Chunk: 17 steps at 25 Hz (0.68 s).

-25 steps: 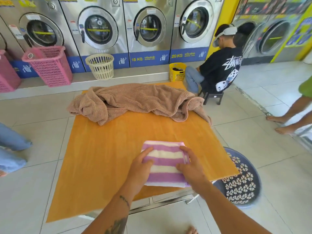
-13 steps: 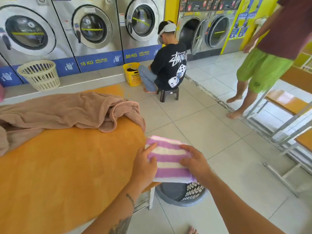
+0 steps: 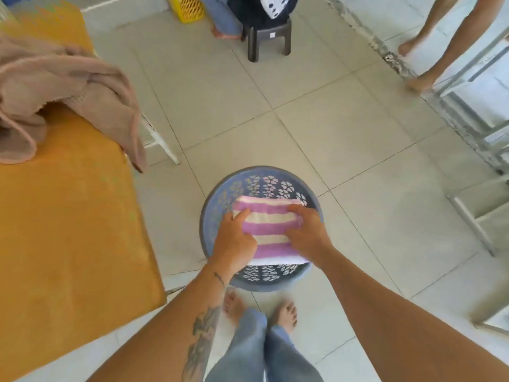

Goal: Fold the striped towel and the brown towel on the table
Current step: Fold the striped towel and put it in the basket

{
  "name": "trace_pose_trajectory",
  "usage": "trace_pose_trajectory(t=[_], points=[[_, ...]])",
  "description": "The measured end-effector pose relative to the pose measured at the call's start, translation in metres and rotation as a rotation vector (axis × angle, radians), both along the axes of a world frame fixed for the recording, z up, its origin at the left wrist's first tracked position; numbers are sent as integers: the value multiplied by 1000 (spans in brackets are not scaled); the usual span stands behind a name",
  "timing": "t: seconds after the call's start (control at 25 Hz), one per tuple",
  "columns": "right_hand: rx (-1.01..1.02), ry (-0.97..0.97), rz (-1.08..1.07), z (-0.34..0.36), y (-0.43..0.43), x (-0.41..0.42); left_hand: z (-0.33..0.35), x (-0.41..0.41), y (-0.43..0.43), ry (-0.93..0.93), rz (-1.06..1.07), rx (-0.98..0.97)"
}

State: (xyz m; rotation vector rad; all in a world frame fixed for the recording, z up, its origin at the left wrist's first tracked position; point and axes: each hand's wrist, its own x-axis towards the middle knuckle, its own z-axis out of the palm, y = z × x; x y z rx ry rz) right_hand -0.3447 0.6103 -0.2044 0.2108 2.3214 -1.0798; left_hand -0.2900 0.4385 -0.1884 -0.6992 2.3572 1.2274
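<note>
The folded purple-and-white striped towel (image 3: 268, 230) is over the round blue laundry basket (image 3: 217, 199) on the floor. My left hand (image 3: 234, 238) grips its left edge and my right hand (image 3: 307, 234) grips its right edge, thumbs on top. The brown towel (image 3: 63, 86) lies crumpled and unfolded on the far part of the orange table (image 3: 68, 230) at the left, one corner hanging over the table's right edge.
My bare feet (image 3: 260, 310) stand just behind the basket. A dark stool (image 3: 268, 40) with a seated person and a yellow basket (image 3: 187, 8) are ahead. Another person's bare legs (image 3: 424, 51) and metal table frames (image 3: 479, 133) are at the right.
Both hands carried the folded striped towel off the table's right edge and down over the blue basket. My view tilted down and turned right. The brown towel has not moved.
</note>
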Motion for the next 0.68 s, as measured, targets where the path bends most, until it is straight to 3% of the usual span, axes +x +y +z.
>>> trace_pose_trajectory(t=[0.28,0.44,0.68], points=[[34,-155,95,-226,-20,-38,-230,-36,-6,-121,76,-123],[56,-168,141,-321,-28,-58,-328,-52,-3,-190,135,-117],[94,-230,264,-366,-16,-63,-368,-62,-1,-338,102,-82]])
